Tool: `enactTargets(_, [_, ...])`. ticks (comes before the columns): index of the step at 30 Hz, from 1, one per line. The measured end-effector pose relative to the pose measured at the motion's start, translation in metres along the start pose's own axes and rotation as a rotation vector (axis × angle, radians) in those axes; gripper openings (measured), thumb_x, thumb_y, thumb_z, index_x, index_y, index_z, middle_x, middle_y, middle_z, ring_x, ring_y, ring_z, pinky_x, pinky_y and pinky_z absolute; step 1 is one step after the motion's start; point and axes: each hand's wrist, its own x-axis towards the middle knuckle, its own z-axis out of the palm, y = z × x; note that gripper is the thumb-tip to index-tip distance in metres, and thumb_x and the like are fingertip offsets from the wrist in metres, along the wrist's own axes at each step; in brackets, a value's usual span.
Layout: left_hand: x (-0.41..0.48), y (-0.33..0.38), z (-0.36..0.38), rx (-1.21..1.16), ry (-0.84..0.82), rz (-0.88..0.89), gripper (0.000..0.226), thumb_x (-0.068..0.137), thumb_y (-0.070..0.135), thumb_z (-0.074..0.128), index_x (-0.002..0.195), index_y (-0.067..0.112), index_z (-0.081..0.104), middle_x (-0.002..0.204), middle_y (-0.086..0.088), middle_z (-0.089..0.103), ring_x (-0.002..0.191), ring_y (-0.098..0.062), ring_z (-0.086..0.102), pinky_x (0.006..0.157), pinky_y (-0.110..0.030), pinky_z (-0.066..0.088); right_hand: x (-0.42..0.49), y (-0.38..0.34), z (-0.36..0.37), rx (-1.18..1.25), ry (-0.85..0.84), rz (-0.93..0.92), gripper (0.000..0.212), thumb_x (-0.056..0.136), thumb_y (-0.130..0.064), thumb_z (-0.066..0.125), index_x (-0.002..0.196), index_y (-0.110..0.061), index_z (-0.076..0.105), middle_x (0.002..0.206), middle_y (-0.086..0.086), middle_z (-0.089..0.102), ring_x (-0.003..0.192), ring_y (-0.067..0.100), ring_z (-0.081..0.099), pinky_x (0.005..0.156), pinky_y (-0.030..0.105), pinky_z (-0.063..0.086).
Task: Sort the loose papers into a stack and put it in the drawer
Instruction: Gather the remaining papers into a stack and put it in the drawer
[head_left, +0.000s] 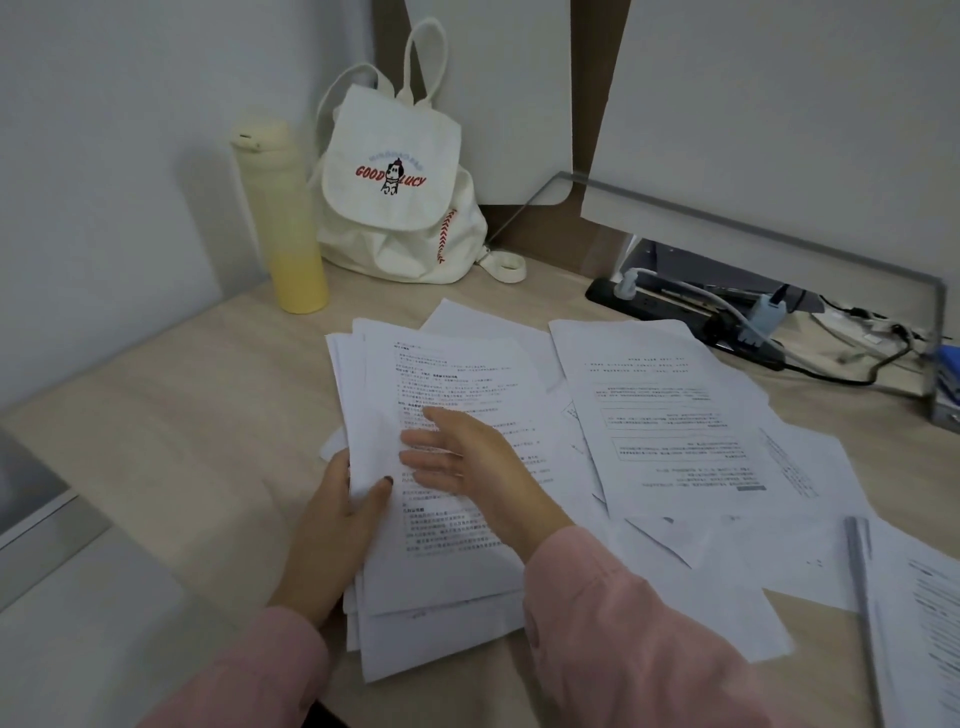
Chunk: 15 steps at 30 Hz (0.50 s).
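A rough stack of printed white papers (441, 374) lies in the middle of the light wooden desk (171, 431). My left hand (337, 525) grips the stack's left edge, thumb on top of the sheets. My right hand (467, 457) rests flat on the top sheet with fingers spread, pointing left. More loose papers (675, 415) lie fanned out to the right, some overlapping and turned the other way. Further sheets (919, 597) reach the right edge of the view. No drawer is visible.
A pale yellow bottle (280, 218) and a white canvas backpack (400, 182) stand at the back left against the wall. A black power strip (691, 312) with plugs and cables lies at the back right under a clear shelf. A white surface (78, 597) borders the desk's left.
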Motion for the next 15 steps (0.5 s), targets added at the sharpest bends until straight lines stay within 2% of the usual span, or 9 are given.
enactTargets(3, [-0.001, -0.001, -0.002, 0.002, -0.006, 0.033, 0.030, 0.094, 0.019, 0.050, 0.120, 0.033, 0.044, 0.109, 0.020, 0.058, 0.100, -0.003, 0.058, 0.084, -0.031, 0.050, -0.007, -0.002, -0.021, -0.148, 0.144, -0.110, 0.029, 0.092, -0.022, 0.053, 0.120, -0.017, 0.058, 0.114, 0.005, 0.067, 0.106, 0.020, 0.064, 0.093, 0.029, 0.051])
enactTargets(6, [-0.004, -0.001, -0.004, -0.093, 0.017, 0.062, 0.032, 0.094, 0.012, 0.049, 0.124, 0.023, 0.048, 0.119, 0.005, 0.061, 0.107, -0.015, 0.060, 0.092, -0.040, 0.050, -0.021, -0.010, -0.047, -0.289, 0.291, -0.230, 0.034, 0.093, -0.019, 0.051, 0.126, -0.017, 0.054, 0.125, -0.003, 0.057, 0.116, 0.013, 0.052, 0.086, 0.016, 0.042])
enactTargets(10, [-0.015, 0.007, -0.006, -0.290, 0.060, 0.090, 0.031, 0.093, 0.008, 0.051, 0.117, 0.027, 0.055, 0.117, 0.004, 0.065, 0.108, -0.016, 0.062, 0.092, -0.038, 0.049, -0.035, -0.016, -0.080, -0.322, 0.399, -0.195, 0.051, 0.091, -0.022, 0.054, 0.140, -0.022, 0.037, 0.140, -0.003, 0.041, 0.127, 0.016, 0.040, 0.100, 0.030, 0.035])
enactTargets(13, [-0.021, 0.026, -0.003, -0.372, 0.064, 0.168, 0.031, 0.092, 0.006, 0.051, 0.117, 0.023, 0.056, 0.114, 0.008, 0.067, 0.106, -0.012, 0.063, 0.089, -0.032, 0.052, -0.045, -0.020, -0.091, -0.204, 0.319, -0.160, 0.058, 0.088, -0.023, 0.060, 0.140, -0.024, 0.035, 0.131, 0.001, 0.053, 0.113, 0.019, 0.056, 0.096, 0.035, 0.045])
enactTargets(15, [-0.019, 0.045, -0.001, -0.358, 0.064, 0.251, 0.030, 0.091, 0.004, 0.050, 0.110, 0.026, 0.057, 0.109, 0.009, 0.068, 0.103, -0.011, 0.063, 0.087, -0.027, 0.054, -0.054, -0.028, -0.091, -0.172, 0.285, -0.222, 0.051, 0.087, -0.019, 0.061, 0.134, -0.021, 0.043, 0.122, 0.004, 0.062, 0.103, 0.020, 0.064, 0.088, 0.035, 0.052])
